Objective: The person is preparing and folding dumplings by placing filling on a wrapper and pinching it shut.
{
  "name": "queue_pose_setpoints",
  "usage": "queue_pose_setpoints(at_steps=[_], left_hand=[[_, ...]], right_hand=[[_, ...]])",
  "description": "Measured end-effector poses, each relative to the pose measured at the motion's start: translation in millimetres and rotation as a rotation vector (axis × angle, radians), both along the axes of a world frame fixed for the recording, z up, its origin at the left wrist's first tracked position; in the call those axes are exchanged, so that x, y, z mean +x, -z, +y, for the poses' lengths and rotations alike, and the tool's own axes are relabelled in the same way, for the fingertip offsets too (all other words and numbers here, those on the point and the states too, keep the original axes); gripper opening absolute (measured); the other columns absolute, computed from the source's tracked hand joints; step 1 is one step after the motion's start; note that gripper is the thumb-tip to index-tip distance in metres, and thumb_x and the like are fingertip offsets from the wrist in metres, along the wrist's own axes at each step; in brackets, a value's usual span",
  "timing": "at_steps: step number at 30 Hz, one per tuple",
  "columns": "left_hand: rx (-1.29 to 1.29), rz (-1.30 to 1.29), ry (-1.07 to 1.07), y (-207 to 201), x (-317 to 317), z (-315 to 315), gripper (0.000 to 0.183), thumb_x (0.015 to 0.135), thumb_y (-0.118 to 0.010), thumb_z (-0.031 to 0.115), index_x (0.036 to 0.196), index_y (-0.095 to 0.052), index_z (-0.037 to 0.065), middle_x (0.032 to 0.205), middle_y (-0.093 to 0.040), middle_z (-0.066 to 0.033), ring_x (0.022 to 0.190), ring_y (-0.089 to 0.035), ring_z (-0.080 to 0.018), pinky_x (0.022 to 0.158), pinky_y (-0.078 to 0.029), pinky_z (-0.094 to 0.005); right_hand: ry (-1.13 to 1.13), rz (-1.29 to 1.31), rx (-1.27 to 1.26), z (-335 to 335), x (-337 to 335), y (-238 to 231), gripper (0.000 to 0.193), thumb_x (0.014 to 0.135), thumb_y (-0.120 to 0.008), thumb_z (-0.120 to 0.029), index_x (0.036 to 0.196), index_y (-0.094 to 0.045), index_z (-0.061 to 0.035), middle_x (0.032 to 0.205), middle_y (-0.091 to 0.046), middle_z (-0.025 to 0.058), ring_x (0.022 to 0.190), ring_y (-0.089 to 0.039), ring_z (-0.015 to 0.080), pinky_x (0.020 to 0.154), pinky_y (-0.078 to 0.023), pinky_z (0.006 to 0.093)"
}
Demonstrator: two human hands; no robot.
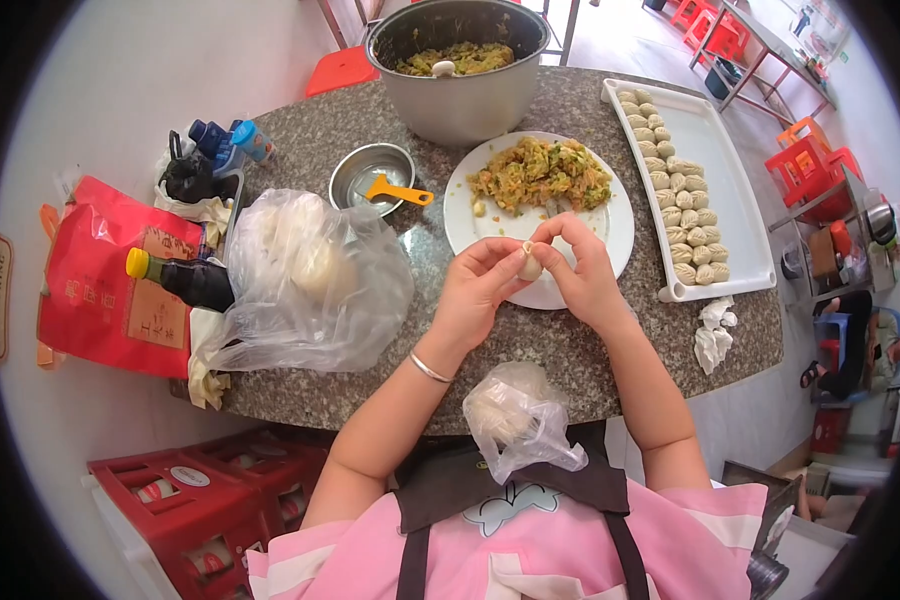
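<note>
A small pale dumpling point(530, 265) is pinched between my two hands above the near edge of a white plate point(460, 225). My left hand point(482, 283) holds it with thumb and fingertips closed. From the other side, my right hand point(582, 272) grips it by the thumb and forefinger. Behind them on the plate lies a mound of chopped, yellowish-green filling point(540, 172); a utensil tip is partly hidden by my fingers. To the right, a white tray point(735, 200) holds rows of pleated dumplings point(678, 195). A clear bag with dough point(515, 410) sits in front of me.
A large pot point(460, 105) of filling stands at the back. At left are a metal bowl point(345, 185) with an orange-handled scraper point(400, 192), a plastic bag of dough point(315, 265), a dark bottle point(195, 282) and a red bag point(95, 290). Crumpled tissue point(714, 335) lies at right.
</note>
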State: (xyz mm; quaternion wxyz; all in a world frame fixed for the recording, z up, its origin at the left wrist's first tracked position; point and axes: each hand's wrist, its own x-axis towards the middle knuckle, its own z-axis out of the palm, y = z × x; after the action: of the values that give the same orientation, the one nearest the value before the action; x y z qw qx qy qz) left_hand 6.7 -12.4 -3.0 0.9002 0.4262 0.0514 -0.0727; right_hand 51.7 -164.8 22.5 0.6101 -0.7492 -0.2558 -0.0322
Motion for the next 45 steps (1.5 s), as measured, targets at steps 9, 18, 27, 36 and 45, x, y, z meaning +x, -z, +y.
queue_pose_setpoints(at_steps=[9,18,27,36,45], left_hand=[[0.169,-0.146,-0.082,4.5,0.6,-2.1,0.014,0.091,-0.058,0.009,0.104,-0.056,0.004,0.101,-0.061,-0.0047,0.094,-0.060,-0.0125,0.085,-0.051,-0.0296],[-0.080,-0.040,0.159,-8.8,1.5,8.4,0.031,0.096,-0.049,0.016,0.122,-0.051,0.000,0.113,-0.061,-0.0120,0.102,-0.062,-0.0214,0.090,-0.051,-0.0320],[-0.225,0.037,0.290,-9.6,6.3,12.6,0.039,0.098,-0.045,0.021,0.131,-0.044,0.000,0.114,-0.060,-0.0162,0.097,-0.065,-0.0236,0.084,-0.056,-0.0301],[-0.004,0.020,0.232,-24.5,-5.5,11.5,0.061,0.099,-0.043,0.032,0.146,-0.014,0.009,0.120,-0.055,-0.0239,0.104,-0.062,-0.0285,0.084,-0.053,-0.0353],[-0.019,-0.014,0.232,-23.3,3.0,7.1,0.058,0.099,-0.042,0.030,0.145,-0.014,0.008,0.122,-0.053,-0.0248,0.100,-0.062,-0.0295,0.085,-0.052,-0.0361]], right_hand=[[0.022,-0.256,-0.160,1.5,1.5,5.6,0.011,0.081,-0.065,-0.010,0.082,-0.058,-0.0011,0.078,-0.058,0.0102,0.077,-0.057,0.0259,0.070,-0.043,0.0344],[0.038,0.151,0.109,-3.8,1.5,-0.9,0.008,0.084,-0.063,-0.007,0.086,-0.061,0.0002,0.083,-0.061,0.0070,0.082,-0.058,0.0161,0.074,-0.045,0.0303],[-0.153,0.225,0.149,-26.9,19.3,9.6,0.023,0.081,-0.067,-0.005,0.103,-0.066,-0.0003,0.095,-0.063,0.0071,0.090,-0.058,0.0142,0.082,-0.044,0.0269],[-0.231,-0.120,-0.335,-31.3,32.6,-42.9,0.041,0.069,-0.079,-0.017,0.106,-0.065,-0.0057,0.098,-0.067,0.0064,0.092,-0.061,0.0183,0.082,-0.046,0.0339],[0.703,0.010,-0.545,-236.3,232.0,31.6,0.034,0.074,-0.074,-0.015,0.105,-0.066,-0.0023,0.088,-0.068,0.0072,0.078,-0.064,0.0131,0.067,-0.050,0.0298]])
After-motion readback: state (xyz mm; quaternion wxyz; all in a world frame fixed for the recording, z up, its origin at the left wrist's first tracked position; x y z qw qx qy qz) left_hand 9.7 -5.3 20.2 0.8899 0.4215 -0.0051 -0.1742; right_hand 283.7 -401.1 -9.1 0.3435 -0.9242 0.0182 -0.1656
